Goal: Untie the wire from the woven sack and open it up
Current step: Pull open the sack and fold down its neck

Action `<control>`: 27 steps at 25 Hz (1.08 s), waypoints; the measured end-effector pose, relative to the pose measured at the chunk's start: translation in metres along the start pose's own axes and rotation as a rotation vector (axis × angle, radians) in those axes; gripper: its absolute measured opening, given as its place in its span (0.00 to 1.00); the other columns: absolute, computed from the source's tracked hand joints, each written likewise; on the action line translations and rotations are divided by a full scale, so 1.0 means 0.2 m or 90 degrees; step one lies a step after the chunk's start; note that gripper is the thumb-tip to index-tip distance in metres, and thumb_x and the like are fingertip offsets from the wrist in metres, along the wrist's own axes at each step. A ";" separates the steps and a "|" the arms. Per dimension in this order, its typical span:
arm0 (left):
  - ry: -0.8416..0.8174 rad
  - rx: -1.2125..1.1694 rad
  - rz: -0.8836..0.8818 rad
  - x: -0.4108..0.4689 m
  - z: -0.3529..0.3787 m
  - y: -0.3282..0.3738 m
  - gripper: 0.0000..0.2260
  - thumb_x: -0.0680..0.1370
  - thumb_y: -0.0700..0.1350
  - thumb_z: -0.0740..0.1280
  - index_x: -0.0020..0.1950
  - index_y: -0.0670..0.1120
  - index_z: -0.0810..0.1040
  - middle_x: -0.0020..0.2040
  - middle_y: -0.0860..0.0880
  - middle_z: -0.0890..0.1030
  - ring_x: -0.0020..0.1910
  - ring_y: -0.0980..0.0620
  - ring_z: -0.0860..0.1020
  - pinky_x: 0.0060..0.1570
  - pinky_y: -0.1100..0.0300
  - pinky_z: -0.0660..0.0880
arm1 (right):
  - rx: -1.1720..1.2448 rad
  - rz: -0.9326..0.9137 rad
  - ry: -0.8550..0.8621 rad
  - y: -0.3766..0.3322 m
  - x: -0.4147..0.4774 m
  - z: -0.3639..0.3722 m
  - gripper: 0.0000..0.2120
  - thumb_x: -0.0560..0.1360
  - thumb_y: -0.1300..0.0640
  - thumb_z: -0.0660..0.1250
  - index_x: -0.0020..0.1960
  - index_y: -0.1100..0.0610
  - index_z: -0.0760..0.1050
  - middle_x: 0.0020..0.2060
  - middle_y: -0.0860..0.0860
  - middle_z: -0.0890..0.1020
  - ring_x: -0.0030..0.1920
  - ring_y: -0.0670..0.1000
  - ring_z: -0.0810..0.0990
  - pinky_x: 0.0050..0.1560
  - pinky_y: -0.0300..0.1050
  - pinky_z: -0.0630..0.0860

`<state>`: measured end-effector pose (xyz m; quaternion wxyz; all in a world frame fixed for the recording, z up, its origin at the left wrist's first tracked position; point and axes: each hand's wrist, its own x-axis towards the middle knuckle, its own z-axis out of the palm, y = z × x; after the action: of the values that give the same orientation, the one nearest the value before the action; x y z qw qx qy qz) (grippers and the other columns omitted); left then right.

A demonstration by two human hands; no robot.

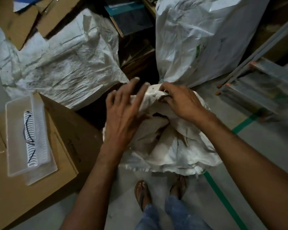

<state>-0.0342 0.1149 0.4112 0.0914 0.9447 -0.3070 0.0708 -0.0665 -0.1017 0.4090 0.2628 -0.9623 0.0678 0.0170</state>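
A white woven sack [173, 146] stands on the floor right in front of my feet, its top crumpled and bunched. My right hand [179, 101] grips the gathered neck of the sack at its far edge, fingers curled round the fabric. My left hand [123, 112] hovers at the left of that neck with straight, spread fingers, the fingertips touching the fabric. A thin pale strand shows by my right thumb; whether it is the wire I cannot tell.
A cardboard box [40, 188] sits at the left with a clear plastic tray [15, 138] holding black wires on it. Two more white sacks stand behind, one at back left [65, 63] and one at back right [206, 39]. A metal ladder [264, 80] lies at right. Green tape [223, 196] marks the floor.
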 end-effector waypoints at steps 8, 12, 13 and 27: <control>-0.118 -0.307 -0.146 0.42 0.24 -0.03 0.10 0.79 0.49 0.62 0.55 0.52 0.81 0.47 0.49 0.85 0.47 0.42 0.83 0.45 0.49 0.77 | -0.021 0.036 0.304 0.07 0.02 0.08 0.19 0.75 0.48 0.71 0.63 0.53 0.75 0.62 0.51 0.79 0.62 0.55 0.75 0.60 0.53 0.70; -0.292 -0.671 -0.153 0.58 0.28 -0.16 0.15 0.85 0.49 0.64 0.40 0.46 0.79 0.30 0.57 0.77 0.30 0.61 0.74 0.33 0.61 0.72 | -0.165 0.176 0.127 0.20 0.02 0.43 0.41 0.71 0.48 0.71 0.79 0.50 0.59 0.76 0.55 0.65 0.76 0.58 0.64 0.72 0.65 0.61; -0.342 -0.715 -0.163 0.59 0.28 -0.20 0.15 0.85 0.47 0.63 0.41 0.46 0.80 0.29 0.58 0.77 0.29 0.63 0.73 0.32 0.65 0.70 | -0.174 0.197 0.118 0.26 0.07 0.46 0.41 0.69 0.53 0.73 0.79 0.51 0.59 0.72 0.56 0.71 0.72 0.59 0.70 0.68 0.63 0.66; -0.324 -0.218 0.242 0.85 0.81 -0.11 0.25 0.81 0.66 0.57 0.63 0.49 0.77 0.54 0.49 0.83 0.55 0.46 0.81 0.54 0.50 0.73 | 0.210 0.436 -0.188 0.71 0.46 0.13 0.15 0.65 0.44 0.72 0.34 0.56 0.80 0.34 0.48 0.82 0.42 0.53 0.81 0.45 0.50 0.75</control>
<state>0.1275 0.0017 0.2820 0.1544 0.8291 -0.4974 -0.2032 0.0045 -0.2204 0.3081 0.3995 -0.8163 0.3479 0.2304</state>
